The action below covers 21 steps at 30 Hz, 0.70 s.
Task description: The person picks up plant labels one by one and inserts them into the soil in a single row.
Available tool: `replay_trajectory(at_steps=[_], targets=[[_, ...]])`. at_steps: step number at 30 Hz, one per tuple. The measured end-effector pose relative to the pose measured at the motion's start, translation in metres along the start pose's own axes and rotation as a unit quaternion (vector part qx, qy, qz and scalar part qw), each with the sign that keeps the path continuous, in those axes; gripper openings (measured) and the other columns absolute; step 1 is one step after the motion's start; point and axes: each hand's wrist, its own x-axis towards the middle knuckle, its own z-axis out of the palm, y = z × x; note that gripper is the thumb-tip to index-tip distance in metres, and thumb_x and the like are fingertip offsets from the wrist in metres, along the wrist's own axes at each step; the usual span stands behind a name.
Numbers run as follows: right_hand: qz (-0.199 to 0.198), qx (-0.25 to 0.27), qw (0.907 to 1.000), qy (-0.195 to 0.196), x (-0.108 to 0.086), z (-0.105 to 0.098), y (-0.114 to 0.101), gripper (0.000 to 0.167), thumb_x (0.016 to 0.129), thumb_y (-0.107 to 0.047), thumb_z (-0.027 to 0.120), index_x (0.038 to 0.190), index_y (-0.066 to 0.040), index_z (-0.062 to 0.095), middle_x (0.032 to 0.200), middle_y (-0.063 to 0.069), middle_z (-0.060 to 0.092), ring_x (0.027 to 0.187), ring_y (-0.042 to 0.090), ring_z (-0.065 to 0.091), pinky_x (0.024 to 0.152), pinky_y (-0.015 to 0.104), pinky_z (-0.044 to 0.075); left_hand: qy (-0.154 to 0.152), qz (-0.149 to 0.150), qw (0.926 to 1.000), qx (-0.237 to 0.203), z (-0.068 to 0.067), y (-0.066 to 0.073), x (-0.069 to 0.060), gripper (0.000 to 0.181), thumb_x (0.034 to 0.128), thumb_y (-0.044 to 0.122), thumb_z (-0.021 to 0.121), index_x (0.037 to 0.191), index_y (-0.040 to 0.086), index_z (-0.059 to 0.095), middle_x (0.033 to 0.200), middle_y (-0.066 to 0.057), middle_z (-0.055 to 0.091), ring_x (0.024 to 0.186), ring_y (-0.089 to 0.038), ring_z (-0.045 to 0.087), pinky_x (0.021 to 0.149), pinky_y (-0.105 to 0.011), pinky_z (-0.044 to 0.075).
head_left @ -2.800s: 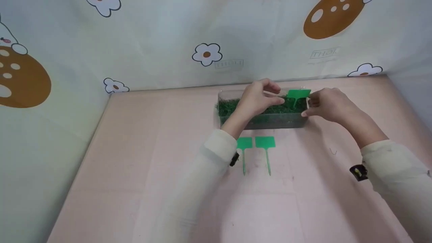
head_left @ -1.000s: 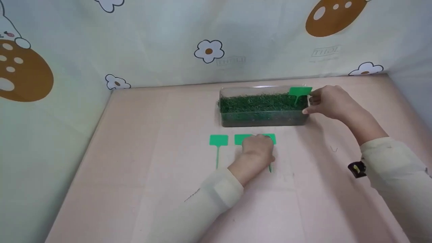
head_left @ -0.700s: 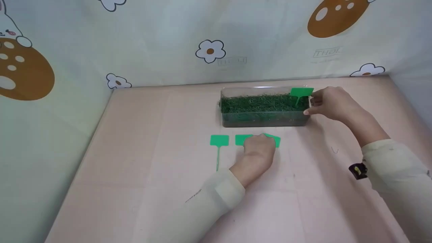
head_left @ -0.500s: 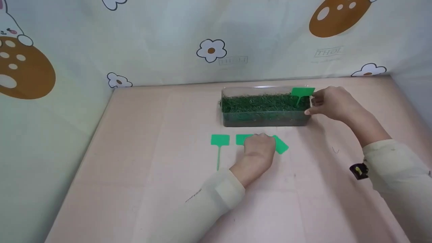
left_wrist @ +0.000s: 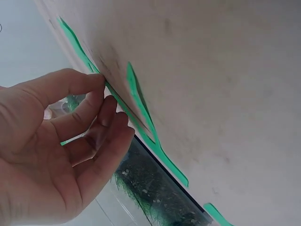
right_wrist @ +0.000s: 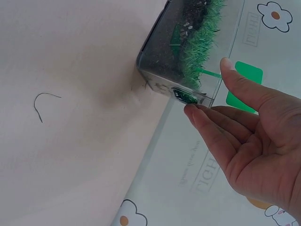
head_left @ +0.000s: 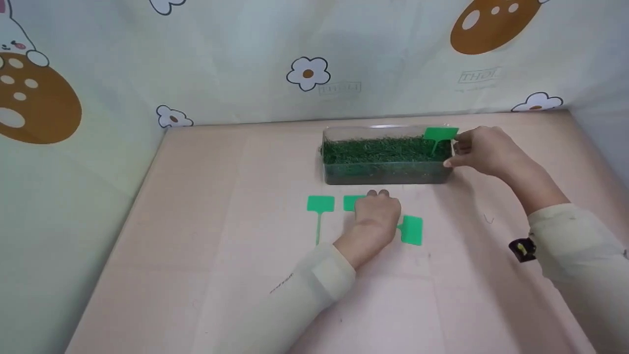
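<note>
My left hand (head_left: 377, 216) is low over the table, with thumb and index finger pinching the thin stem of a green T-shaped plant label (head_left: 412, 230). That label's flat head points right in the head view; in the left wrist view the label (left_wrist: 74, 40) runs past the fingertips. Another green label (head_left: 354, 203) lies partly hidden behind this hand, and a third label (head_left: 320, 203) lies left of it. My right hand (head_left: 494, 150) holds the right end of a clear plastic box (head_left: 388, 176) of artificial grass. One upright label (head_left: 441, 133) stands in the grass (head_left: 378, 150) near that end.
The pinkish table (head_left: 221, 221) extends around the box and labels. Behind it hangs a pale curtain (head_left: 236, 64) with flower prints, close to the box's far side. A thin dark strand (head_left: 488, 219) lies on the table below the right forearm.
The left hand has come from above the box down to the labels and taken the rightmost one. Its head has swung clockwise from pointing away to pointing right. The right hand stays at the box.
</note>
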Motion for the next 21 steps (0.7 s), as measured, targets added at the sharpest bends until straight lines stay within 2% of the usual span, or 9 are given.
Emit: replay_trajectory(at_steps=[5,11,17,21], targets=[[-0.001,-0.002,1.0000,-0.001,0.0003,-0.0005,0.0000,0.060,0.089,-0.024,0.076,0.131,0.013,0.056,0.121,0.034,0.063,0.106,0.040,0.059,0.092,0.058,0.048,-0.005,0.006,1.0000,-0.002,-0.0003,-0.0024,0.0011,0.026,0.0959,0.030,0.066,0.121,0.024,0.071,0.117,0.003,0.064,0.098,-0.011,0.057,0.069,-0.030,0.058],[-0.001,-0.001,1.0000,-0.007,0.0006,-0.0017,-0.0004,0.066,0.089,-0.025,0.076,0.137,0.013,0.051,0.127,0.035,0.061,0.119,0.048,0.057,0.098,0.061,0.046,0.017,0.027,0.9994,-0.009,-0.0008,-0.0069,-0.0027,0.026,0.0935,0.025,0.070,0.119,0.023,0.071,0.110,0.003,0.066,0.094,-0.011,0.062,0.072,-0.029,0.059],[-0.001,0.003,1.0000,-0.005,0.0002,-0.0013,0.0007,0.066,0.088,-0.025,0.076,0.136,0.012,0.052,0.126,0.035,0.061,0.118,0.048,0.058,0.097,0.061,0.047,0.034,0.058,0.9977,0.002,0.0014,-0.0082,-0.0032,0.021,0.0954,0.015,0.068,0.114,0.024,0.073,0.107,0.006,0.071,0.092,-0.009,0.066,0.074,-0.026,0.059],[-0.002,0.002,1.0000,-0.006,0.0011,-0.0014,0.0011,0.066,0.088,-0.025,0.076,0.136,0.013,0.051,0.126,0.035,0.061,0.119,0.048,0.058,0.098,0.061,0.046,0.033,0.067,0.9972,-0.001,0.0022,-0.0101,-0.0014,0.021,0.0977,0.015,0.064,0.115,0.022,0.072,0.109,0.005,0.071,0.093,-0.009,0.067,0.076,-0.026,0.059]])
